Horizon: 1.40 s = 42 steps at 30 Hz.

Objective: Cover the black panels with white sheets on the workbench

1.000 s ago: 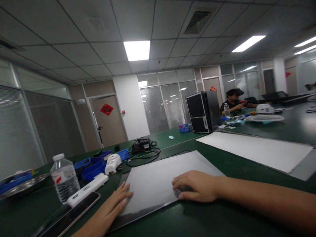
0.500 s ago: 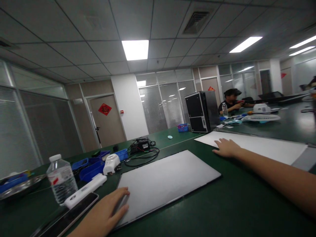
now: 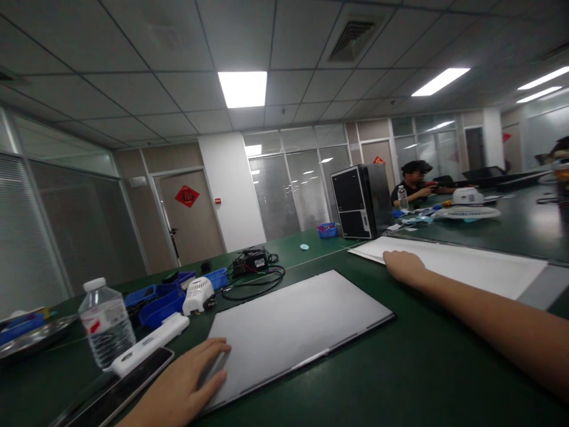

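Observation:
A flat white panel with a thin dark edge (image 3: 302, 332) lies on the green table in front of me. My left hand (image 3: 195, 379) rests at the panel's left edge, thumb and fingers apart. Farther right lies a stack of large white sheets (image 3: 480, 267), with a greyish strip at its near right end. At the near left edge of that stack, my right hand (image 3: 403, 267) has its fingers curled in and closed on a white sheet. The fingertips are partly hidden, and the sheet's edge looks slightly raised beside them.
Left of my left hand are a phone (image 3: 120, 391), a white stick-like device (image 3: 151, 344) and a water bottle (image 3: 106, 326). Behind stand blue bins (image 3: 162, 308), a white plug-like device (image 3: 198, 295) and a black adapter with cables (image 3: 253, 262). A black computer case (image 3: 355, 201) stands farther back; a person (image 3: 413, 181) sits beyond.
My right hand's fingers, spread flat over the sheets before, have curled in and closed at the edge of one. My left hand stays at the panel. The view has shifted slightly.

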Available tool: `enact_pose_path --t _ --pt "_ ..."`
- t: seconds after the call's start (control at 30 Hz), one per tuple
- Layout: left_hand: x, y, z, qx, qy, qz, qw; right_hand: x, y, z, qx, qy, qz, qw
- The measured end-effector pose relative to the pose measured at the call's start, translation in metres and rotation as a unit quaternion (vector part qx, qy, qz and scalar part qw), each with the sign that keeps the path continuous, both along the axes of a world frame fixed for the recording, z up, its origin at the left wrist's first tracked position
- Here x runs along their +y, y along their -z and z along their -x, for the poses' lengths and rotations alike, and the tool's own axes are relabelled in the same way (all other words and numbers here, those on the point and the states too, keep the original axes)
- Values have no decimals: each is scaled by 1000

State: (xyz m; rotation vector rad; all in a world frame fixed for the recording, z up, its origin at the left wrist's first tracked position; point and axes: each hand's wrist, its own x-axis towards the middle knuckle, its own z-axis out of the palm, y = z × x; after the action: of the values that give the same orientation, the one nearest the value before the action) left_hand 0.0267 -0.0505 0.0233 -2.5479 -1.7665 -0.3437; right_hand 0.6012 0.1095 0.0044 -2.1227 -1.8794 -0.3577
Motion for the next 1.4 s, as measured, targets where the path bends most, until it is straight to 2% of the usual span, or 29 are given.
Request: enact_pose_path --t 0.13,0.23,0.3,0.37,0.43,0.5,0.63,0.73,0.93,1.17,1.3,1.37,1.4 --pt "-1 -3 -2 8 -7 9 1000 -15 -11 33 -40 -25 -22 999" --pt "1 -2 -1 2 -3 -4 1000 -30 -19 66 -72 -82 -37 993" --pt "2 1 1 -5 2 -13 1000 -45 -24 91 -92 -144 -38 985" --pt "2 3 3 -12 -1 -9 1000 -60 -29 113 -103 -241 -34 965" --pt "2 4 3 -18 -15 9 1000 -75 -31 132 -84 -337 -27 937" --pt "0 4 1 -29 -30 36 998 -84 -29 143 -41 -394 -23 918" --pt "-5 2 -2 -49 -47 86 994 -87 -18 149 -9 -422 0 906" --pt "-3 5 2 -53 -47 83 994 -83 -13 147 -5 -454 19 891" --pt "3 13 10 -58 -33 69 995 -95 -20 152 46 -524 54 849" --pt "0 7 7 -42 -24 100 994 -118 -23 167 67 -577 105 807" --pt "1 4 7 -31 -20 131 991 -116 -21 167 81 -594 116 792" --pt "2 4 9 -38 -23 147 988 -103 -20 160 94 -581 98 802" --pt "3 4 10 -44 -24 153 987 -93 -19 154 93 -559 81 820"
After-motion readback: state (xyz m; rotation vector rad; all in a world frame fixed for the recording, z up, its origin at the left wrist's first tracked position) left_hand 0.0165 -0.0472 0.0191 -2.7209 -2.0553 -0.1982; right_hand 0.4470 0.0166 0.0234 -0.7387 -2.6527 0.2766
